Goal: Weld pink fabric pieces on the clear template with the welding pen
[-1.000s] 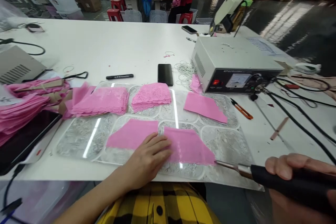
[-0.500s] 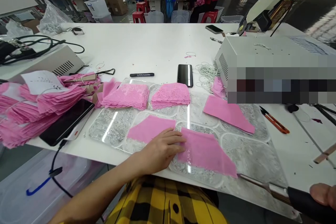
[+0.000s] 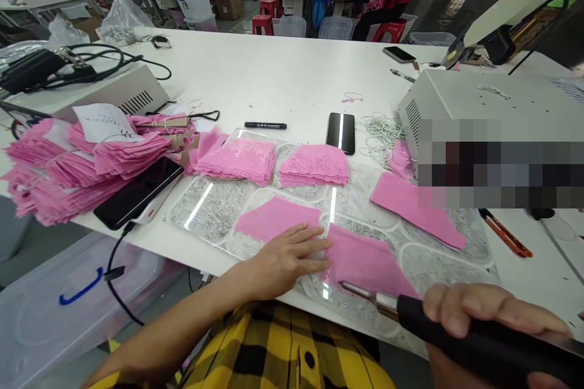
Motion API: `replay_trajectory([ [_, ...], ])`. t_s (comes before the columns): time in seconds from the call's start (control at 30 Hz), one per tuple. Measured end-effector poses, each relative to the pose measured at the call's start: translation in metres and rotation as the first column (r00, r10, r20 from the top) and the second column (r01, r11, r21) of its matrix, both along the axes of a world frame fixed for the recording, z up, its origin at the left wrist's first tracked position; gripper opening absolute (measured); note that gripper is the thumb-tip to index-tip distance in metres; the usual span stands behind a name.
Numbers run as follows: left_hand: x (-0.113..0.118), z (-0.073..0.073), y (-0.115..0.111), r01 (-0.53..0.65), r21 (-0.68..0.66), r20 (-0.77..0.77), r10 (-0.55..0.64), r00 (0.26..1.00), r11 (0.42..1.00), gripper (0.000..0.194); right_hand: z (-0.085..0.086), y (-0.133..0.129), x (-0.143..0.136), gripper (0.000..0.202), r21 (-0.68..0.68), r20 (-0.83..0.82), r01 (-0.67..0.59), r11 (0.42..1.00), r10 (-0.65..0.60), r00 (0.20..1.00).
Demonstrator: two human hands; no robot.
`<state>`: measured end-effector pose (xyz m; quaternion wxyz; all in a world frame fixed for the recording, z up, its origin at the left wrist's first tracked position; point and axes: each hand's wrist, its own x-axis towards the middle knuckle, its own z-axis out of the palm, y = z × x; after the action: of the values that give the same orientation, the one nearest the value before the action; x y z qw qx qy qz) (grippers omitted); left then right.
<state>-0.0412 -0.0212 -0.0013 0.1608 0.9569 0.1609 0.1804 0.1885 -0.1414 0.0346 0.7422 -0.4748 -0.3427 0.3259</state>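
The right hand (image 3: 483,316) is wrapped round the handle of a tool (image 3: 387,304), whose tip is at the near edge of the pink piece (image 3: 365,258) (touching or just above, I cannot tell). Left of it, the left hand (image 3: 289,258) lies flat, fingers slightly apart, fingertips at the piece's left side. The step in hand looks like working that near edge; the next move probably calls for flat cloth and a steady tip. Below and left of the left hand, a clear bin (image 3: 36,298) has contents I cannot make out. Beyond the hand are lace piles (image 3: 314,164); far beyond, a tub (image 3: 196,5) and carton (image 3: 227,0), contents hidden.
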Motion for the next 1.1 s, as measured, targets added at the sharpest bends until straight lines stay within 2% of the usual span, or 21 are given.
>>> replay_trajectory([
  [0.07,0.000,0.000,0.000,0.007,0.002,0.010,-0.007,1.000,1.000,0.046,0.010,0.011,-0.020,0.021,0.024,0.001,0.020,1.000,-0.020,1.000],
  [0.17,0.000,0.000,-0.001,0.001,0.011,0.036,-0.001,0.999,1.000,0.043,0.015,0.019,-0.030,0.020,0.023,0.005,0.003,1.000,-0.003,1.000],
  [0.43,0.002,0.000,0.000,0.003,0.050,0.109,-0.008,0.994,0.999,0.034,0.014,0.023,-0.027,0.015,0.079,0.089,-0.088,0.993,0.081,0.993],
  [0.6,0.001,-0.002,0.001,0.006,0.038,0.125,-0.011,0.992,0.999,0.032,0.014,0.024,-0.032,0.015,0.057,0.088,-0.042,0.997,0.037,0.995],
  [1.1,0.000,-0.004,0.001,0.011,0.041,0.055,-0.013,0.998,0.999,0.033,0.014,0.023,-0.033,0.015,0.019,0.107,-0.031,0.999,0.028,0.994],
])
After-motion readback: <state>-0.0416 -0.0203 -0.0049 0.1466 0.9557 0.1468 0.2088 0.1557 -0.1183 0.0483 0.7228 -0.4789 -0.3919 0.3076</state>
